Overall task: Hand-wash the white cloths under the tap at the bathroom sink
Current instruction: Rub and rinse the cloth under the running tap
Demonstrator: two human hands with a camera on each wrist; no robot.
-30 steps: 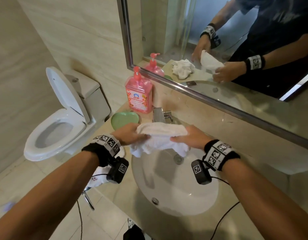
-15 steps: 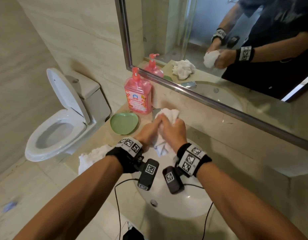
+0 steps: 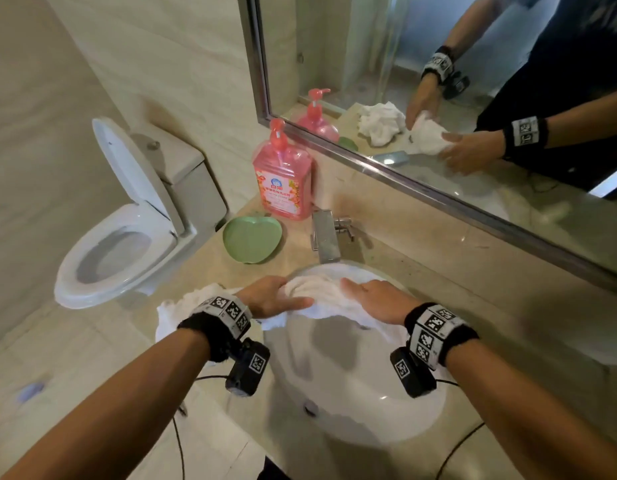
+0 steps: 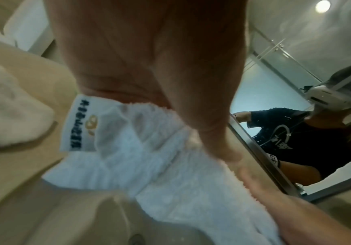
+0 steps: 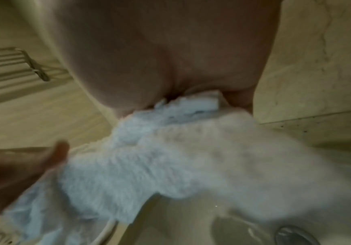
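both hands hold one white cloth (image 3: pixel 321 297) over the far side of the sink (image 3: pixel 362 403), just below the tap (image 3: pixel 325 237). the cloth is stretched between the hands and sags a bit in the middle, and its low edge hangs into the bowl.

the left hand (image 3: pixel 270 297) grips the left end of the cloth. its thumb lies long and flat across the top, and the other fingers are tucked under the cloth. in the left wrist view a white tag (image 4: pixel 80 124) with dark letters sticks out of the cloth by the palm.

the right hand (image 3: pixel 378 299) holds the right end. its fingers (image 3: pixel 352 285) lie fairly flat on top of the cloth. the right wrist view shows the cloth squeezed in under the palm, but it is blurry, so i cannot tell how tight the fingers are.

i cannot see any water coming out of the tap.

a second white cloth (image 3: pixel 182 306) lies in a heap on the counter (image 3: pixel 508 344), just left of the sink and partly behind the left wrist.

a pink soap bottle (image 3: pixel 283 183) with a pump stands by the wall, left of the tap. a green dish (image 3: pixel 252 242) sits in front of it. the mirror (image 3: pixel 438 81) above the counter shows the hands and both cloths. a white toilet (image 3: pixel 127 230) with its lid up is to the left.
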